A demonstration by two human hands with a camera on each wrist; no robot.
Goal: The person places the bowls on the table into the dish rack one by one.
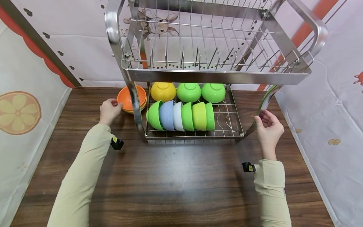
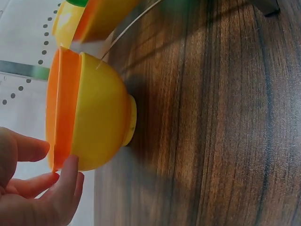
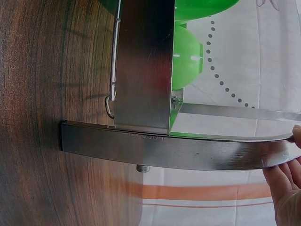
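Note:
My left hand [image 1: 110,112] is at the left of the metal dish rack, with thumb and fingers pinching the rim of an orange bowl [image 1: 125,97]. That bowl sits nested in a yellow bowl [image 2: 101,113], whose base stands by the dark wood tabletop in the left wrist view. On the opposite side, my right hand [image 1: 269,129] holds the curved metal side post [image 3: 207,153] of the rack between thumb and fingers. Between the hands, a row of tilted green, blue, white and yellow-green bowls [image 1: 187,116] leans together on the lower wire shelf.
Behind that row, an upside-down yellow bowl [image 1: 163,91] and two green bowls [image 1: 188,92] stand on the lower shelf. The upper wire tier [image 1: 215,76] overhangs them. Printed cloth [image 1: 320,104] hangs around the wooden table [image 1: 175,183].

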